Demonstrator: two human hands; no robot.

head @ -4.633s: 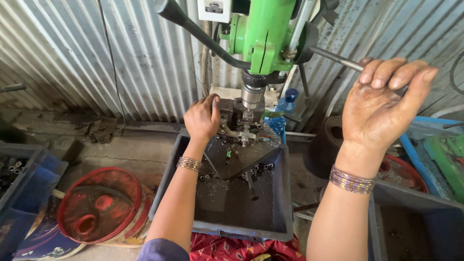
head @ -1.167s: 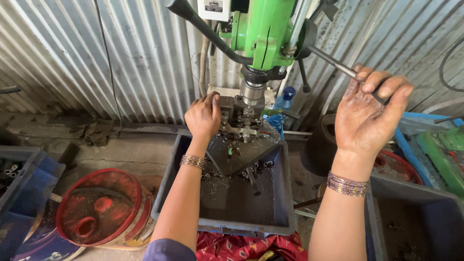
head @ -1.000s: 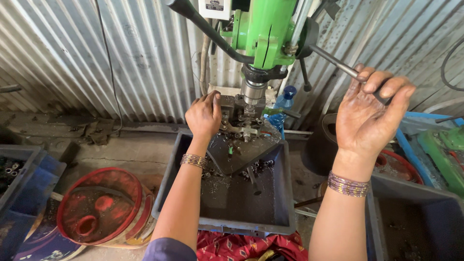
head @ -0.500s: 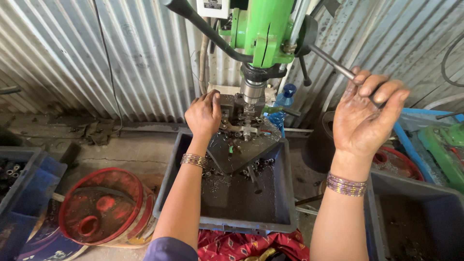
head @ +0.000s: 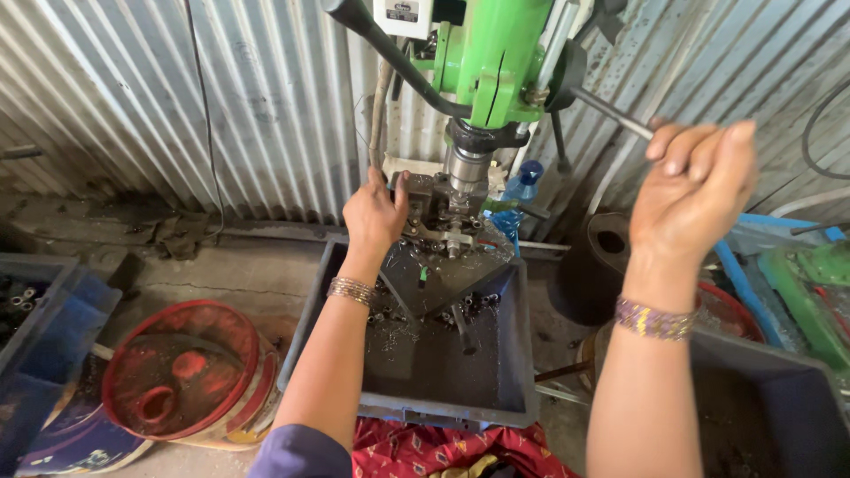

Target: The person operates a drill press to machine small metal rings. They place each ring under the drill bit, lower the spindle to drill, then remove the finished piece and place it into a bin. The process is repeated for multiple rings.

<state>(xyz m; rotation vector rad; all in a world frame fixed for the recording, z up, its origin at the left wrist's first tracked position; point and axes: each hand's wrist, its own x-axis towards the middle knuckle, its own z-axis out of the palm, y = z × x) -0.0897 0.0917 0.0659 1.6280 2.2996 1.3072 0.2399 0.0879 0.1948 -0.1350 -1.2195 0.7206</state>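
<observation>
Mid-drilling: left hand (head: 374, 212) clamped on vise (head: 438, 211) at 12 o'clock, right hand (head: 691, 190) gripping feed handle (head: 611, 113) at 2, spindle (head: 467, 165) not yet down.

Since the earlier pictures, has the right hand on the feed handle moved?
Yes. The right hand, closed on the feed handle, came slightly lower and nearer the green drill head.

A single head-worn camera looks forward and steeply down from just above and behind the person's outstretched forearms, facing a corrugated metal wall (head: 177, 97). It sits close to the green drill press (head: 496, 62) (whose top is cut off by the upper edge), with the grey tray (head: 518, 354) centred below. No second view overlaps it.
</observation>
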